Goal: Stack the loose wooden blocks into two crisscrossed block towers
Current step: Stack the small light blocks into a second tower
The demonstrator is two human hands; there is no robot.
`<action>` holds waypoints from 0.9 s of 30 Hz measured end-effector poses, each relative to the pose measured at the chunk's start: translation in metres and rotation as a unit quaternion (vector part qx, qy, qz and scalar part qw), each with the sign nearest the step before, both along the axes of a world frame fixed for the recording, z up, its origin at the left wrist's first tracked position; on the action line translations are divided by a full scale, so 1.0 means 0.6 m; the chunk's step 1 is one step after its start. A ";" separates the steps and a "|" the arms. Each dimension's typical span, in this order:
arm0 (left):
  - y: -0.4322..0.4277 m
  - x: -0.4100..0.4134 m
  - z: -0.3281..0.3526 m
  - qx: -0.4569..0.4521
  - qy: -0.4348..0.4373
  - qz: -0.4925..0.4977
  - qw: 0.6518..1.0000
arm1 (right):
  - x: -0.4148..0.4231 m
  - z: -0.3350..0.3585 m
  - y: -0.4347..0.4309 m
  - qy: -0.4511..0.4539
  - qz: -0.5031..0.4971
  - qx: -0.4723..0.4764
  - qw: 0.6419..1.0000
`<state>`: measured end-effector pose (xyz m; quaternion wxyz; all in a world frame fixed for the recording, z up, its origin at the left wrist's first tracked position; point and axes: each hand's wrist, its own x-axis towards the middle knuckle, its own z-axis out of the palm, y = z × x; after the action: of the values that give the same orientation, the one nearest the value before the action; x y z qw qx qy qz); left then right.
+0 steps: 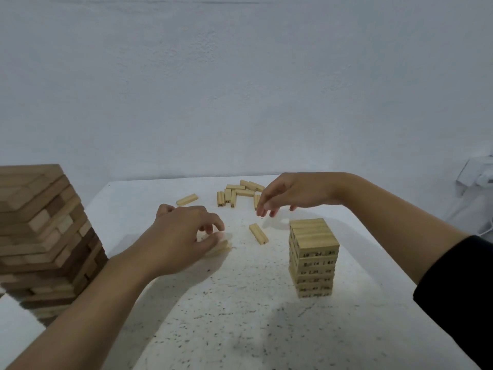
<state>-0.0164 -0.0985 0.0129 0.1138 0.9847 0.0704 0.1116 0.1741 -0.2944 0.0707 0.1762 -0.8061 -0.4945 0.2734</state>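
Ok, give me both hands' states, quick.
Left hand: gripping blurred wooden blocks.
Right hand: open, fingers hanging loose, holding nothing.

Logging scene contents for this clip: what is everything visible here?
small numbered tower: one, pale wood, right of centre
large tower: one, brown and tan, left edge
block pile: roughly ten, pale, far side
lone block: one, pale, left of the pile
mid-table block: one, perhaps two, pale
table: one, white, speckled
white fitting: one, right edge, at the wall
left hand: grips blurred blocks, pale
right hand: empty, fingers hanging
black sleeve: right forearm
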 end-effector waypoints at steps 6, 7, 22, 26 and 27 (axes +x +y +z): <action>-0.012 -0.006 0.048 -0.068 -0.106 0.022 0.992 | -0.057 0.072 0.011 -0.084 0.005 -0.022 0.996; -0.013 -0.010 0.052 -0.076 -0.108 0.029 0.991 | -0.072 0.081 0.015 -0.097 0.004 -0.030 0.995; -0.016 -0.051 -0.051 0.093 0.171 -0.034 0.980 | -0.195 -0.048 0.086 -0.229 -0.158 -0.146 0.949; -0.009 -0.061 -0.050 0.057 0.118 -0.032 0.991 | -0.199 -0.086 0.094 -0.219 -0.183 -0.145 0.947; -0.007 -0.065 -0.051 0.052 0.120 -0.033 0.991 | -0.201 -0.092 0.096 -0.224 -0.186 -0.132 0.948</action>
<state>-0.0556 -0.1024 -0.0175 0.0568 0.9973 0.0449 -0.0077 0.0538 -0.2369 0.0154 0.0005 -0.9401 -0.3223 0.1110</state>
